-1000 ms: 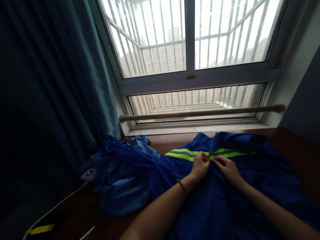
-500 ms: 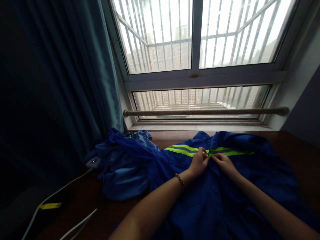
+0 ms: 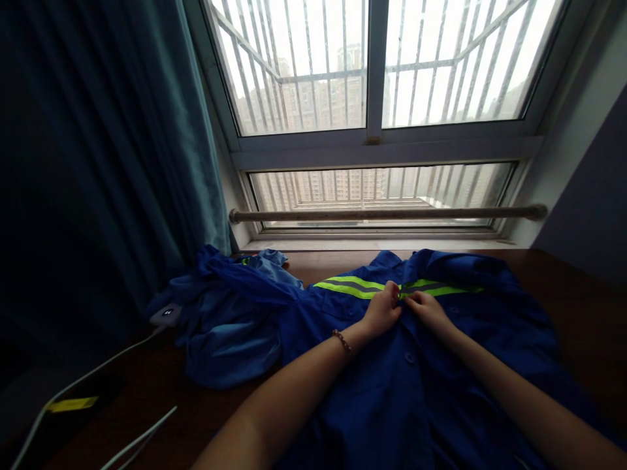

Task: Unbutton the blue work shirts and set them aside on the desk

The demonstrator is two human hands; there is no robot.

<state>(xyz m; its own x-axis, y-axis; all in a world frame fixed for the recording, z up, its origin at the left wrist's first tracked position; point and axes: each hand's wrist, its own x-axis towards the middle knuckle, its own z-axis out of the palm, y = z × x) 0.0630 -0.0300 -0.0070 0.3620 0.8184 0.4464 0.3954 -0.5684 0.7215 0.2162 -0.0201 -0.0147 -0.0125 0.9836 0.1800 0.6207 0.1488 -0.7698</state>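
Note:
A blue work jacket (image 3: 362,385) lies spread out before me, its collar toward the window. Across its chest runs a yellow-green reflective stripe (image 3: 347,286) with a grey band. My left hand (image 3: 383,308) pinches the jacket's front edge at the stripe, with a beaded bracelet on that wrist. Close beside it, my right hand (image 3: 427,309) pinches the opposite front edge, fingertips almost touching the left ones. Whatever small part lies between the fingertips is hidden. Lower down the front, a round button (image 3: 409,358) shows.
Crumpled blue clothing (image 3: 230,339) lies at the left, beside a white device (image 3: 166,314) with a white cable (image 3: 93,376). A yellow strip (image 3: 73,405) is on the dark wooden surface (image 3: 147,385). Behind are a metal rail (image 3: 392,214), a barred window and a blue curtain (image 3: 196,130).
The whole view has shifted slightly, so things sit a little further left and higher. Both hands stay at the jacket's front edges, with the left fingers curled in more.

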